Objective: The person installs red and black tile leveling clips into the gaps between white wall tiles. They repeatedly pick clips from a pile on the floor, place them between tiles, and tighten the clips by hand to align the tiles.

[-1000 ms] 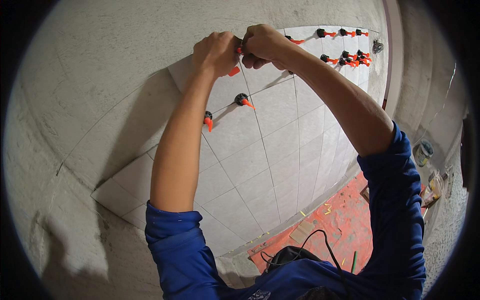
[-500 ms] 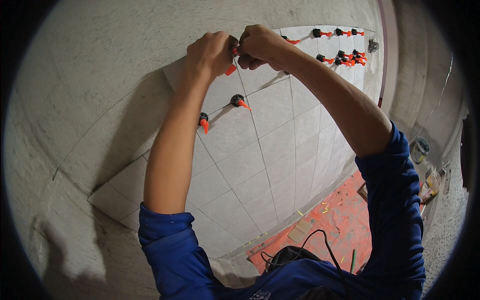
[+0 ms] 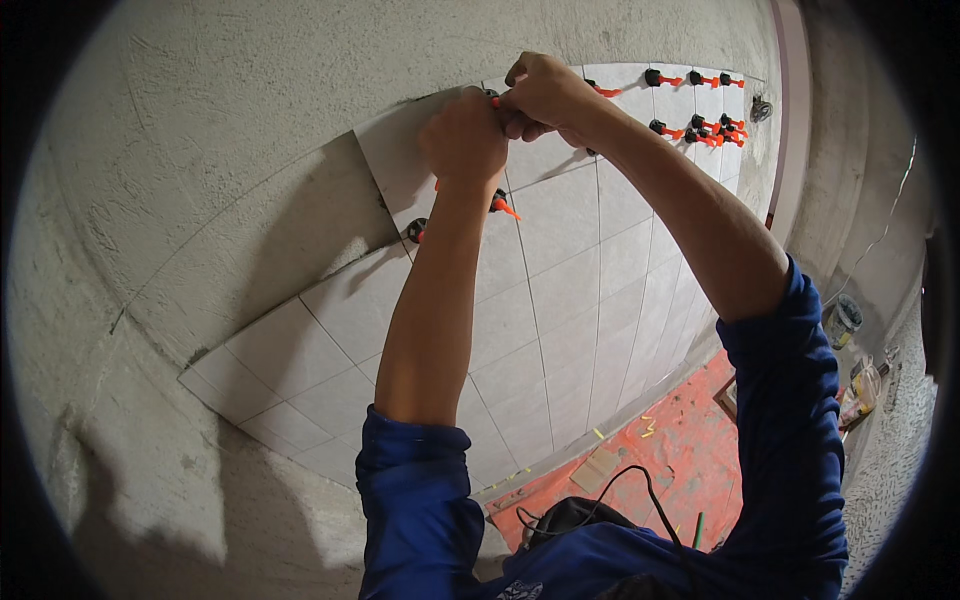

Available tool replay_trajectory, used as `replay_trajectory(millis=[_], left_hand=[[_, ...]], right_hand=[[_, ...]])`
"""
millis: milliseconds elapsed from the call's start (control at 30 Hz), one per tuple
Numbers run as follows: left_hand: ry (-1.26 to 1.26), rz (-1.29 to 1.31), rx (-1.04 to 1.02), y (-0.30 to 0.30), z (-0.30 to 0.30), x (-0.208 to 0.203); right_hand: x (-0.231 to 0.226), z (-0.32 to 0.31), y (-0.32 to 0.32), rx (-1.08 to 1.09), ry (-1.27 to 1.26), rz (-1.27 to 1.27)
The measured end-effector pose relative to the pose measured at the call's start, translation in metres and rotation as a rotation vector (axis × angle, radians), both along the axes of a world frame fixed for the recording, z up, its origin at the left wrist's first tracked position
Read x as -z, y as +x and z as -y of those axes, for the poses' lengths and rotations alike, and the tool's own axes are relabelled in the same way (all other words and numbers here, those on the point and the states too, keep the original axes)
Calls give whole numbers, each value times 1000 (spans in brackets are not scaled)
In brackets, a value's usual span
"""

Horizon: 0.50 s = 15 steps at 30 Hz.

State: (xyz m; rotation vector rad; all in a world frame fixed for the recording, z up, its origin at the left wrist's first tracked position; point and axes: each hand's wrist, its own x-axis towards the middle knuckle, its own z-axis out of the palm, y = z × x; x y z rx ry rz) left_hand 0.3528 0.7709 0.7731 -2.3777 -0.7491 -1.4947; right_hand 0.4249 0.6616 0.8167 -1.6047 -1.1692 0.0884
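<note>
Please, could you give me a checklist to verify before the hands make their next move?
1. Left hand and right hand both close to the top clip: ok.
2. Top clip firmly gripped: cannot tell; the fingers partly cover it.
3. Lower-left clip sitting at a tile joint: ok.
4. Upper-left tile flush with its neighbour: cannot tell from this angle.
5. Black cable away from both hands: ok.
6. Red floor free of scraps: not ok; yellow bits lie there.
</note>
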Motion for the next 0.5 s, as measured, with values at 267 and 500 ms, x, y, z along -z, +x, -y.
replay_trajectory(millis=[267, 500], left_hand=[[-38, 22, 34, 4, 2, 0], [121, -121, 97, -5, -3, -7]], right_hand=[[-2, -3, 2, 26, -33, 82], [1, -2, -3, 66, 42, 77]])
